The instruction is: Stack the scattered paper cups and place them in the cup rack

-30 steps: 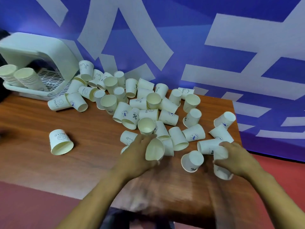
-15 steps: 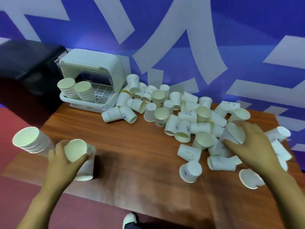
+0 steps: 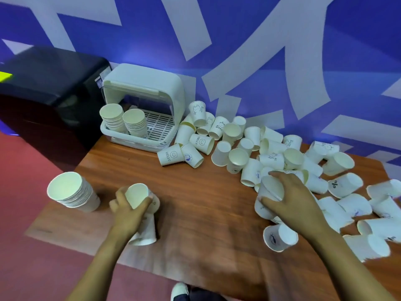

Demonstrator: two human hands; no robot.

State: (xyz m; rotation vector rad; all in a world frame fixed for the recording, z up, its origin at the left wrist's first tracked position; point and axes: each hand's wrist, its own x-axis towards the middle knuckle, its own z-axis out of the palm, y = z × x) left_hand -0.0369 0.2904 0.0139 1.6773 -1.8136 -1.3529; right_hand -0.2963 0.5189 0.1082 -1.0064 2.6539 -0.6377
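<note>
Cups [image 3: 249,153] lie scattered at 2 o'clock on table [image 3: 195,203]. Your left hand [image 3: 128,211] grips one cup, right hand [image 3: 290,203] another. Light, crushable: hold walls gently near rim.

i see the left hand [image 3: 128,210] gripping a paper cup [image 3: 137,195] near the table [image 3: 195,205] front. the right hand [image 3: 288,199] grips another cup [image 3: 271,189] in the scattered pile [image 3: 271,153]. two stacks [image 3: 123,120] sit in the cup rack [image 3: 141,101]; one stack [image 3: 71,193] stands just left of the left hand.
</note>
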